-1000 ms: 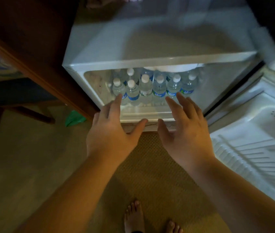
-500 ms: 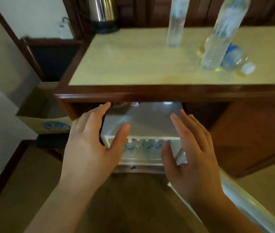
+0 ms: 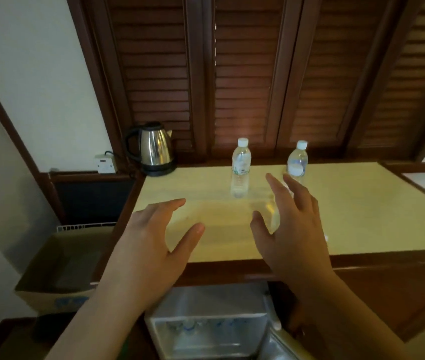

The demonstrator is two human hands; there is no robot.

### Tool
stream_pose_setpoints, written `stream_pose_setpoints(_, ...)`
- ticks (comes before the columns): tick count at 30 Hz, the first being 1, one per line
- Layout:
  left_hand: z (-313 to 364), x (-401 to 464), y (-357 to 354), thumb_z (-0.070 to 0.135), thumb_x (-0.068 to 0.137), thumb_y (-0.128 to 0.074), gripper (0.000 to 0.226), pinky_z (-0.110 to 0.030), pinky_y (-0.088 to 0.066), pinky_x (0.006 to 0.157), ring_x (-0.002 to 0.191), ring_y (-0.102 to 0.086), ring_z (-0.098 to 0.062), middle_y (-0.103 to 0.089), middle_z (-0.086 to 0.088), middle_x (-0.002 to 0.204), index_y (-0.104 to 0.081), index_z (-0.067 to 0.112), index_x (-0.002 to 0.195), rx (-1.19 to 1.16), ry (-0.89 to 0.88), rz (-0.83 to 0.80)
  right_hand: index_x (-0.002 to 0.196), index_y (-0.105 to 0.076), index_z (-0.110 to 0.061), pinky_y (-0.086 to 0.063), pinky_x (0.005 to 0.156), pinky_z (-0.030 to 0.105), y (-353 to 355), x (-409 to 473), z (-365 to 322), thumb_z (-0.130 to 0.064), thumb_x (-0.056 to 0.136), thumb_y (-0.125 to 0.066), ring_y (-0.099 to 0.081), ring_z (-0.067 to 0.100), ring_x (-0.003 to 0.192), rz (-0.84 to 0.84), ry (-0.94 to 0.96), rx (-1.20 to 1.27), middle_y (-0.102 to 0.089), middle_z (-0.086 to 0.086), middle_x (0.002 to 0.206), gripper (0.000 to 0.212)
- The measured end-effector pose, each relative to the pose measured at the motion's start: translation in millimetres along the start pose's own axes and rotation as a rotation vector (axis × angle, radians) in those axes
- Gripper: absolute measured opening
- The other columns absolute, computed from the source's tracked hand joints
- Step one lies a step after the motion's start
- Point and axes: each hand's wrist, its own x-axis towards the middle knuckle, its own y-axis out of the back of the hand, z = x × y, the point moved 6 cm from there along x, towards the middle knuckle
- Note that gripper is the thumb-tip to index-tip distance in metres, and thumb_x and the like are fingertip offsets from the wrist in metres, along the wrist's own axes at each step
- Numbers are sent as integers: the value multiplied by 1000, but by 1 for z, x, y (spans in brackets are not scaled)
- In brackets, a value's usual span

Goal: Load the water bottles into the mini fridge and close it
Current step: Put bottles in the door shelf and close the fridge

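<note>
Two clear water bottles with white caps stand upright on the cream countertop (image 3: 362,216), the left bottle (image 3: 240,165) and the right bottle (image 3: 297,162). My left hand (image 3: 151,242) hovers over the counter's front, fingers spread, holding nothing. My right hand (image 3: 294,229) reaches out empty with straight fingers, its tips just short of the right bottle and covering its base. Below the counter, the white mini fridge (image 3: 206,305) stands open, with several bottle caps (image 3: 188,326) dimly visible inside. Its door (image 3: 284,344) swings out at the lower right.
A steel electric kettle (image 3: 154,149) sits at the counter's back left corner by a wall socket (image 3: 105,163). An open cardboard box (image 3: 58,271) stands on the floor at the left. Dark louvred wooden shutters (image 3: 245,74) rise behind the counter.
The view has lifted from the fridge interior to the countertop. Both hands rose from the fridge opening to above the counter, the right one toward the right bottle.
</note>
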Motion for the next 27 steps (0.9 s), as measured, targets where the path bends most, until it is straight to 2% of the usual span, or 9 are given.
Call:
stream_pose_setpoints(3, 2, 57, -17, 75, 89, -46, 69, -22, -37, 99, 135, -39, -4, -47, 17, 148, -37, 44, 150, -18, -49, -61, 154, -28, -38, -42, 112, 54, 1, 53, 17, -46, 90, -67, -25, 27, 148, 48, -159, -81, -27, -1, 163, 75)
stream_pose_setpoints(6, 15, 121, -39, 73, 91, -45, 66, -30, -41, 104, 137, -40, -10, -46, 15, 150, -33, 46, 150, -27, -94, -101, 154, -32, -34, -44, 109, 47, 1, 93, 41, -44, 91, -65, -36, 30, 139, 27, -304, -161, -36, 3, 157, 71)
stream_pose_setpoints(9, 30, 188, -73, 67, 94, -49, 64, -37, -44, 103, 137, -42, -16, -44, 12, 151, -25, 50, 151, -23, -144, -158, 152, -37, -31, -46, 98, 40, -10, 119, 65, -44, 92, -64, -47, 28, 118, -66, -353, -227, -50, 6, 136, 68)
stream_pose_setpoints(11, 40, 234, -104, 62, 96, -52, 67, -40, -44, 104, 136, -43, -22, -43, 7, 152, -21, 50, 153, 3, -195, -197, 151, -40, -32, -47, 92, 38, -20, 131, 80, -42, 91, -66, -50, 27, 109, -129, -394, -237, -50, 4, 119, 66)
stream_pose_setpoints(16, 41, 318, -186, 54, 101, -48, 73, -56, -36, 112, 147, -26, -46, -14, -9, 168, -5, 44, 160, 183, -177, -381, 140, -53, -35, -48, 78, 32, -35, 149, 107, -39, 85, -70, -59, 24, 89, -189, -488, -212, -44, -2, 99, 57)
stream_pose_setpoints(18, 36, 334, -203, 48, 104, -46, 65, -54, -40, 110, 143, -35, -43, -25, -13, 164, -19, 35, 160, 176, -152, -387, 132, -57, -30, -44, 71, 30, -35, 151, 115, -40, 87, -71, -58, 19, 81, -176, -510, -204, -46, -1, 99, 49)
stream_pose_setpoints(21, 36, 334, -208, 38, 104, -49, 47, -48, -48, 98, 125, -51, -35, -49, -10, 142, -46, 23, 148, 128, -147, -259, 122, -61, -26, -36, 57, 20, -32, 150, 120, -44, 85, -75, -51, 8, 71, -139, -524, -174, -49, -1, 99, 44)
stream_pose_setpoints(23, 39, 322, -201, 34, 104, -51, 39, -47, -47, 95, 119, -50, -36, -52, -11, 133, -56, 19, 140, 116, -161, -162, 115, -64, -23, -31, 55, 15, -28, 146, 118, -45, 84, -77, -50, 7, 71, -111, -503, -150, -49, -2, 97, 40)
stream_pose_setpoints(27, 39, 281, -178, 26, 99, -62, 36, -43, -48, 93, 112, -52, -33, -56, -10, 123, -66, 14, 133, 61, -223, -73, 104, -70, -18, -36, 59, 19, -15, 127, 112, -39, 82, -81, -52, 9, 73, -38, -446, -137, -50, -2, 93, 32)
